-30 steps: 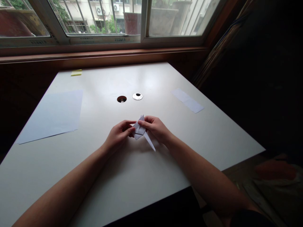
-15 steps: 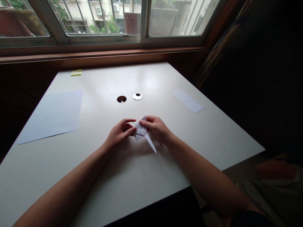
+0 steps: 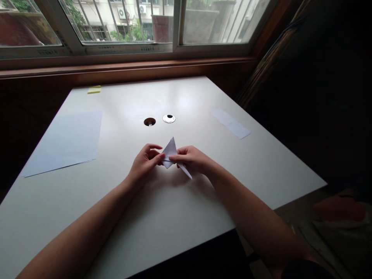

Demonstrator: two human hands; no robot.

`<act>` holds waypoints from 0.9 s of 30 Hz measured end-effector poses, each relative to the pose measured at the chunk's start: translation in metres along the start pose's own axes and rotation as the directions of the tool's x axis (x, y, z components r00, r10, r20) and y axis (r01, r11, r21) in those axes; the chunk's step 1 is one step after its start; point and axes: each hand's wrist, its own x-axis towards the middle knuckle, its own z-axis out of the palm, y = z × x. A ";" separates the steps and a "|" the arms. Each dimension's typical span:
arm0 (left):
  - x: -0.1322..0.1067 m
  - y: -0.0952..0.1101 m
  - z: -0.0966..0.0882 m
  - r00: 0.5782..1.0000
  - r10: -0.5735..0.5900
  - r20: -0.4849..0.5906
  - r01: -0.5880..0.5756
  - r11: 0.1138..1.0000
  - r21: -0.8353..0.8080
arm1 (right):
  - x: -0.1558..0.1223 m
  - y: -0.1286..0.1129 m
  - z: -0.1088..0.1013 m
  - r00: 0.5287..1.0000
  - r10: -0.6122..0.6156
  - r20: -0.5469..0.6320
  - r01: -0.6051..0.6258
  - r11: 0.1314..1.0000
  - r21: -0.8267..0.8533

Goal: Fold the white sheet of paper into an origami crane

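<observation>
Between my hands is a small piece of folded white paper (image 3: 169, 149), held just above the table. One pointed corner stands up at its top, and a narrow pointed strip sticks out at its lower right. My left hand (image 3: 147, 159) pinches the paper's left edge between thumb and fingers, with the index finger lifted away. My right hand (image 3: 190, 158) grips its right side, the thumb lying across the front near the lower fold. The fingers behind the paper are partly hidden.
On the white table (image 3: 128, 224), large paper sheets (image 3: 65, 141) lie at the left and a creased paper strip (image 3: 231, 123) at the right. A yellow sticky-note pad (image 3: 94, 89) sits at the far edge. Ahead are a cable hole (image 3: 150, 121) and its round cover (image 3: 169, 118).
The folded paper has turned so its point faces up. My right thumb has slid down from the upper part to the lower front, and the trailing strip has tilted up slightly.
</observation>
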 end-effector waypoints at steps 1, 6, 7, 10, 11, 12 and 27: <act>0.000 0.000 0.000 1.000 -0.003 0.006 0.003 1.000 -0.007 | 0.000 0.000 0.000 1.000 -0.002 0.007 0.002 1.000 0.006; 0.000 -0.001 0.000 1.000 -0.009 0.021 0.010 1.000 -0.029 | 0.000 -0.001 -0.001 1.000 0.005 0.025 -0.007 0.999 0.051; 0.000 -0.001 0.000 1.000 -0.009 0.020 0.010 1.000 -0.028 | 0.000 0.000 -0.001 1.000 0.007 0.026 -0.009 0.998 0.060; -0.001 0.002 0.000 1.000 -0.008 0.029 0.008 1.000 -0.008 | -0.001 0.000 -0.001 1.000 0.008 0.006 -0.009 0.997 0.083; -0.001 0.003 0.000 0.999 -0.003 0.033 0.003 1.000 0.000 | -0.001 0.000 -0.001 1.000 0.010 -0.008 -0.009 0.996 0.089; -0.002 0.005 0.001 0.999 0.002 0.038 -0.002 1.000 0.006 | -0.001 0.001 -0.001 1.000 0.013 -0.024 -0.011 0.995 0.099; -0.002 0.004 -0.002 0.991 0.105 0.077 -0.097 0.990 -0.102 | -0.002 -0.004 -0.009 0.999 0.037 -0.004 -0.035 0.966 0.257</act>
